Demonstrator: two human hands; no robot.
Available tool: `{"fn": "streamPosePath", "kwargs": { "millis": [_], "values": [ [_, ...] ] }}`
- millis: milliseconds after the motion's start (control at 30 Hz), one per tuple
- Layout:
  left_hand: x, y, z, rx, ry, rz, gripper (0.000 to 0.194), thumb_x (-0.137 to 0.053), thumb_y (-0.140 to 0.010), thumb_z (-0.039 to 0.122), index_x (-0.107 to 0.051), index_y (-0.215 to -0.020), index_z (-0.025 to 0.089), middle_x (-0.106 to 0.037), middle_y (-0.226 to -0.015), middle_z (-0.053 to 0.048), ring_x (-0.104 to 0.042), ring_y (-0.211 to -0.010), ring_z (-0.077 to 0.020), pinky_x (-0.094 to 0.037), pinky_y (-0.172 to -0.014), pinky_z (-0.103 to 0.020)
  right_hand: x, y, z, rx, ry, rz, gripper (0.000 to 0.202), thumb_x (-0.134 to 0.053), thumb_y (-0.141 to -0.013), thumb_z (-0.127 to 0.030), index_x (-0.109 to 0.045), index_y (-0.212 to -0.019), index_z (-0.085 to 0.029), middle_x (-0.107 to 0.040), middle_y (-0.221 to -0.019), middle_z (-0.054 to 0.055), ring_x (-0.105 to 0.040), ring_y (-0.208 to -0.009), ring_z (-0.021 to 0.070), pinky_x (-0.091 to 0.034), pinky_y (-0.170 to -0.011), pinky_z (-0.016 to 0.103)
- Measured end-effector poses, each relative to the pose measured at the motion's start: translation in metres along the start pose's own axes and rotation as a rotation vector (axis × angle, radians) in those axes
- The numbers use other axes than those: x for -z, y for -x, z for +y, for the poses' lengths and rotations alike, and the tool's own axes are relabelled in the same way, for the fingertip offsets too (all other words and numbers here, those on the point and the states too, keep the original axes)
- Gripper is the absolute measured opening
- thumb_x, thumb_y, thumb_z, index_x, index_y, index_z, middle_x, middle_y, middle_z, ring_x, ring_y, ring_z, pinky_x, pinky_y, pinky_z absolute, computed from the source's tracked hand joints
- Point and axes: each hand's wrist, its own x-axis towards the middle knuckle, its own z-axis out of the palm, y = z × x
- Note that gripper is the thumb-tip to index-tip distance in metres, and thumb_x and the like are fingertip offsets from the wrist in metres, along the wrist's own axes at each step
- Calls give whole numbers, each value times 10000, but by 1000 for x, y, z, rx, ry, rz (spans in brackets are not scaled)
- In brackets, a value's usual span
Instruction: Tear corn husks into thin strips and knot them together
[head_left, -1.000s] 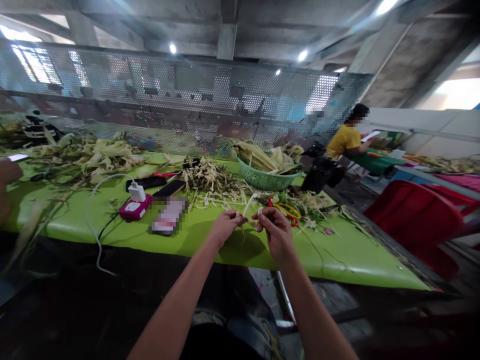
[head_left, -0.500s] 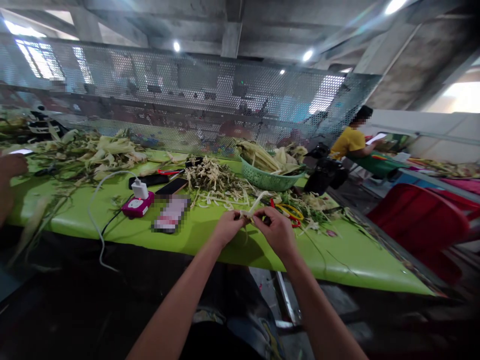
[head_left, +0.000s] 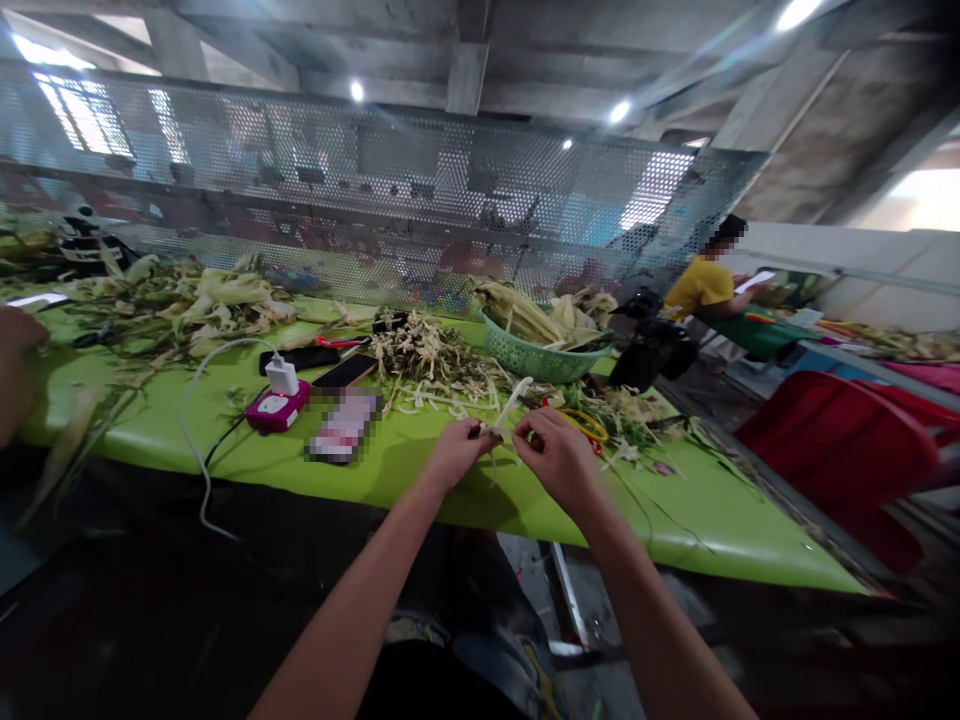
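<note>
Above the front part of the green table [head_left: 405, 475], my left hand [head_left: 457, 452] pinches a pale husk strip [head_left: 513, 402] whose free end points up and to the right. My right hand [head_left: 556, 455] is closed beside it, thumb and forefinger pressed together at a thin strand that runs from the strip. Behind my hands lies a heap of small knotted husk pieces [head_left: 421, 348], with loose pale bits in front of it. A green basket [head_left: 544, 360] full of dry husks stands behind that. Yellow-handled scissors [head_left: 585, 425] lie just beyond my right hand.
A purple power socket [head_left: 277, 408] with a white charger and cable, and two phones [head_left: 343, 428] [head_left: 346, 372], are on the left. A husk pile [head_left: 225, 300] lies farther left, near another person's hand [head_left: 19, 335]. Red chairs [head_left: 832, 440] and a person in yellow [head_left: 701, 288] are at the right.
My right hand has moved slightly right, away from my left hand, and a thin strand now shows between them. The other person's hand at the far left has shifted slightly.
</note>
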Motion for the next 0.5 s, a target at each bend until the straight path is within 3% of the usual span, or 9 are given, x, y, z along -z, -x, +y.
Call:
{"fn": "streamPosePath", "kwargs": {
  "millis": [500],
  "values": [
    [-1, 1, -2, -50, 1, -9, 315, -614, -701, 409, -432, -598, 174, -361, -559, 55, -304, -553, -85, -210, -527, -251, 1, -1, -3, 36, 132, -22, 137, -504, -804, -137, -501, -689, -211, -561, -771, 38, -507, -644, 151, -357, -601, 265]
  ]
}}
